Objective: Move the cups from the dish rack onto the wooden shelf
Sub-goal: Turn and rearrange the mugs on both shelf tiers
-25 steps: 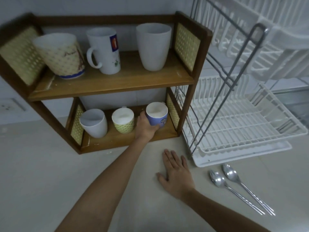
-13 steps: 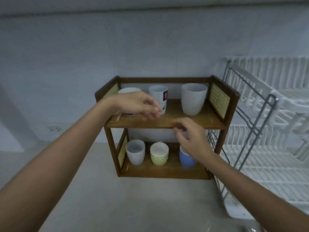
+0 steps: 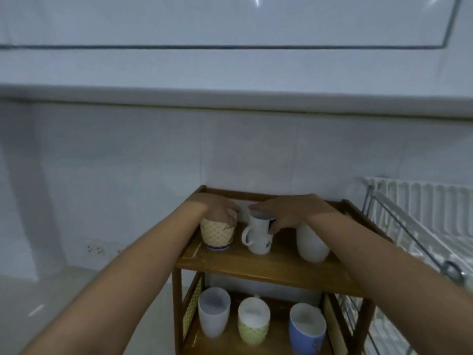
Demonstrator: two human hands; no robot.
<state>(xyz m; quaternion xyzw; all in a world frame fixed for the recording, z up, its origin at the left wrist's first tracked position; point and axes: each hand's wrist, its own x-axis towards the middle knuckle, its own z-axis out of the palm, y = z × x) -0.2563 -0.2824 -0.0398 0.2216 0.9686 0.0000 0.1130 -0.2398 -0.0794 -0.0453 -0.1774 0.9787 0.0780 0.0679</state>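
a pale tiled wall fills the far side of the room, and a light desk (image 3: 51,303) runs below it. the wooden shelf (image 3: 268,267) stands on the desk in the middle. the white dish rack (image 3: 422,226) is on the right, just beside the shelf.

six cups are on the shelf now. on the top board there is a yellow dotted cup (image 3: 217,233) on the left, a white mug (image 3: 258,235) with a handle in the middle, and a tall white cup (image 3: 311,243) on the right. on the low board there is a pale cup (image 3: 213,313) on the left, a green dotted cup (image 3: 253,320) in the middle, and a blue cup (image 3: 305,329) on the right. the part of the rack that shows has no cups in it, but some of the rack is out of the picture. so the job looks almost done or done. it seems only a little tidying of the top row is left.

the left hand (image 3: 218,210) sits on top of the yellow dotted cup. its fingers (image 3: 229,220) curl down over the rim and press on the cup's side. the right hand (image 3: 289,211) lies over the mouth of the white mug. its fingers are loose and a bit spread, reaching toward the left, and the thumb touches the mug's right side near the rim. i cannot tell if this hand grips the mug tight or just rests on it.
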